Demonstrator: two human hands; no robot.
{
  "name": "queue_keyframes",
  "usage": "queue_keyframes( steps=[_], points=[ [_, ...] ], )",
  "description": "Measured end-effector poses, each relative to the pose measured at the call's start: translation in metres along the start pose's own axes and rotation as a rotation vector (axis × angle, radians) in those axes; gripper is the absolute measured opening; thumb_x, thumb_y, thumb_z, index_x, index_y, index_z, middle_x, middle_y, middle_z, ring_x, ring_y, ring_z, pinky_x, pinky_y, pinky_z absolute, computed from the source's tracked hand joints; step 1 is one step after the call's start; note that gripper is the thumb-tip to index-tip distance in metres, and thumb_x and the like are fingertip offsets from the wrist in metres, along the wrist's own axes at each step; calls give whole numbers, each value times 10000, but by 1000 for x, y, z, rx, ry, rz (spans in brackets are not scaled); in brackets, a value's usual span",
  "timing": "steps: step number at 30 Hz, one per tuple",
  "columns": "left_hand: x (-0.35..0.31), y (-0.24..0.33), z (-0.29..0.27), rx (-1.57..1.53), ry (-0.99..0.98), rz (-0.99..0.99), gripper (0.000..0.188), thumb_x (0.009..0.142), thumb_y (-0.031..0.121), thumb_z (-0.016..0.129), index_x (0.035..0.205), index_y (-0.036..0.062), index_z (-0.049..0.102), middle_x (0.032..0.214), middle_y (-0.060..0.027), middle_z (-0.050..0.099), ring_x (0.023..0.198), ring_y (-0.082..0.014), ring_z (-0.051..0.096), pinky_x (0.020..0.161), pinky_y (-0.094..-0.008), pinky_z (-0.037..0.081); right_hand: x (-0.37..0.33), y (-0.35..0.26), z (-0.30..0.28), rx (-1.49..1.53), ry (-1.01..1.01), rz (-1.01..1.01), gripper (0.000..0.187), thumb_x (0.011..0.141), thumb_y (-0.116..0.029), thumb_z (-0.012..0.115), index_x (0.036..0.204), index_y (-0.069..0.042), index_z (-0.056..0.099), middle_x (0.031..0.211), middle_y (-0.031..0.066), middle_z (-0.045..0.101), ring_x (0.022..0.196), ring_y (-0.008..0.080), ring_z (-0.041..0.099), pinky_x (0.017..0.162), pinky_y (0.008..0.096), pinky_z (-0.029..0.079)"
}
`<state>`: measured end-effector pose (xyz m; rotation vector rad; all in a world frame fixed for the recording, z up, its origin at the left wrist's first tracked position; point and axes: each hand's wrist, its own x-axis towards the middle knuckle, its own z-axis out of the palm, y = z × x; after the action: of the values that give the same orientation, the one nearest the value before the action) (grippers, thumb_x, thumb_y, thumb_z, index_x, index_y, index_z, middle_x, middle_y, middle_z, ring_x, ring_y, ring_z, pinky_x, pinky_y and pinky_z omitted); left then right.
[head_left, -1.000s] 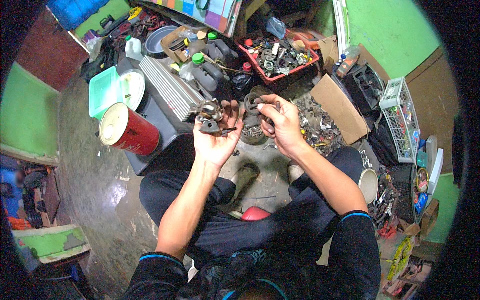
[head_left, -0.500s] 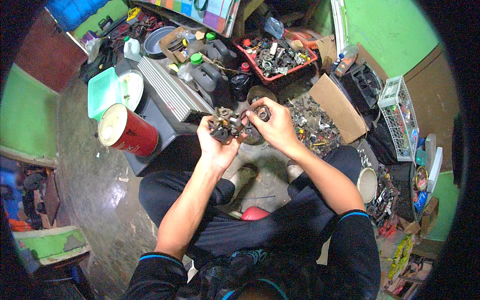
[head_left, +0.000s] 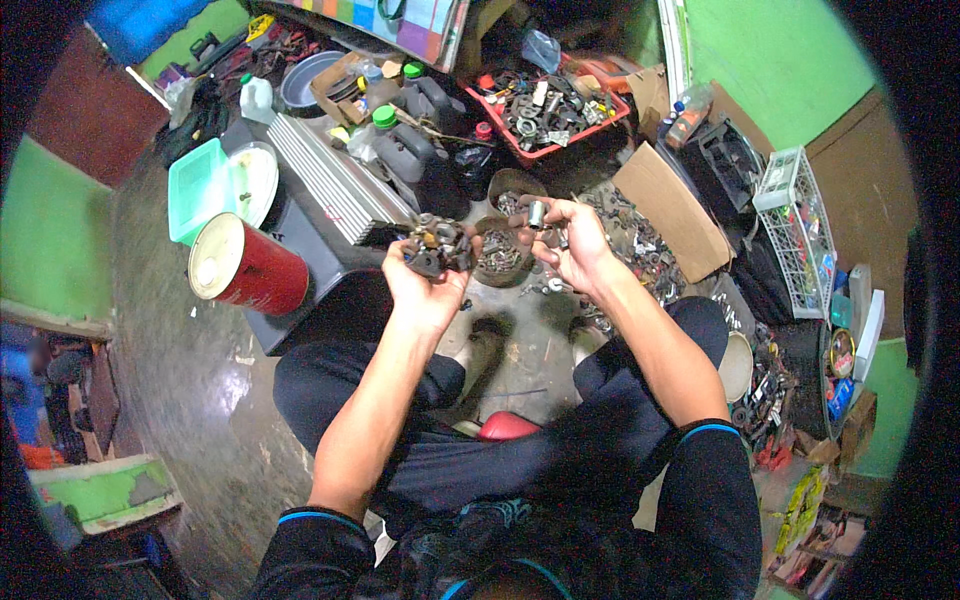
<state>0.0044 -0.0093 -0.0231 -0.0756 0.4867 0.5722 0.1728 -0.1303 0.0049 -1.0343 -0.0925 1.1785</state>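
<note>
My left hand [head_left: 422, 292] is closed palm-up around a cluster of dark, greasy metal parts [head_left: 438, 245], whose exact kind I cannot make out. To its right, my right hand [head_left: 582, 250] grips a short, shiny metal cylinder [head_left: 537, 214] between thumb and fingers, apart from the cluster. Below and between the hands, a round container [head_left: 497, 275] on the floor holds small metal pieces like screws. Just behind it stands a second round container [head_left: 535, 183] with similar pieces. Loose metal parts [head_left: 640, 245] lie in a heap right of my right hand.
A red crate [head_left: 545, 150] full of metal parts stands ahead. Cardboard [head_left: 672, 215] leans beyond the heap, near a white plastic basket [head_left: 800, 220]. On the left, a red can [head_left: 255, 270] rests on a dark box by a turquoise container [head_left: 205, 190]. Dark jugs [head_left: 400, 155] stand behind.
My hands have moved apart. My right hand was beside the cluster with a dark ring-like part; now it shows a shiny cylinder farther right. The left hand has shifted slightly left, exposing the round containers.
</note>
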Motion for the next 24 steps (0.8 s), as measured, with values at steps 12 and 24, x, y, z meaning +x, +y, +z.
queue_keyframes(
  steps=[12, 24],
  points=[
    [20, -10, 12, -39, 54, 4, 425, 849, 271, 370, 1080, -37, 550, 1063, -232, 589, 985, -371, 587, 872, -506, 522, 91, -44, -87, -415, 459, -331, 367, 871, -371, 657, 789, -28, 552, 535, 18, 512, 383, 95, 445, 314, 229, 272],
    [40, -26, 24, 8, 83, -20, 400, 828, 256, 392, 1023, -49, 561, 1013, -225, 608, 942, -371, 604, 844, -487, 540, 246, -106, -67, -666, 647, -669, 441, 856, -398, 610, 734, 20, 679, 683, 174, 663, 632, 272, 636, 647, 412, 462]
  ],
)
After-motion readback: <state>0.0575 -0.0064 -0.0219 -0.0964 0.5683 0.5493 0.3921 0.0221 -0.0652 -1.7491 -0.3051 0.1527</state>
